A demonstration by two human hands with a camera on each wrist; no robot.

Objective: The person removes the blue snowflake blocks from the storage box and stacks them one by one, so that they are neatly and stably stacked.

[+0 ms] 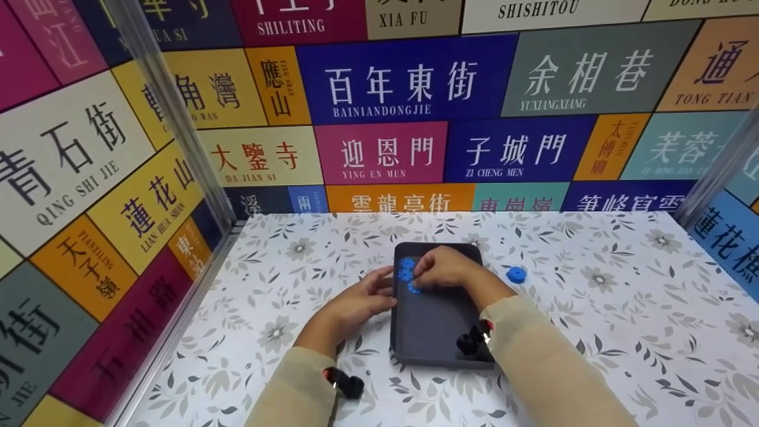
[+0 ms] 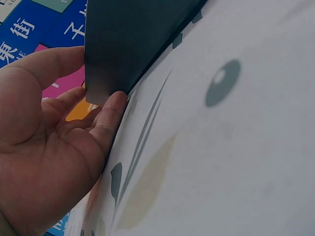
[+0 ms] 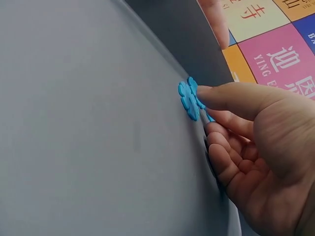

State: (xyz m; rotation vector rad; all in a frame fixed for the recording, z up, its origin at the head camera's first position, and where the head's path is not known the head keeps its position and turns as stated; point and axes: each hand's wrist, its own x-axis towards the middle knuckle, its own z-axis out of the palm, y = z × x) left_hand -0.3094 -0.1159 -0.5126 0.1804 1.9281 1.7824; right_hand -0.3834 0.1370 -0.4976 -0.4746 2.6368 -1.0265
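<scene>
Table (image 1: 682, 332) | tray (image 1: 433, 332) long axis toward wall (image 1: 385, 112) | left hand (image 1: 357, 301) loosely touching | right hand (image 1: 446, 267) pinching flower (image 3: 188, 102)

Plain beige sleeves (image 1: 557, 367); small black wrist cameras (image 1: 353, 387), rounded, with red accents (image 1: 328, 373).

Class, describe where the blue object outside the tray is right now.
In the head view, the blue object lies on the floral tabletop, to the right of the dark tray and just beyond the right sleeve.
</scene>
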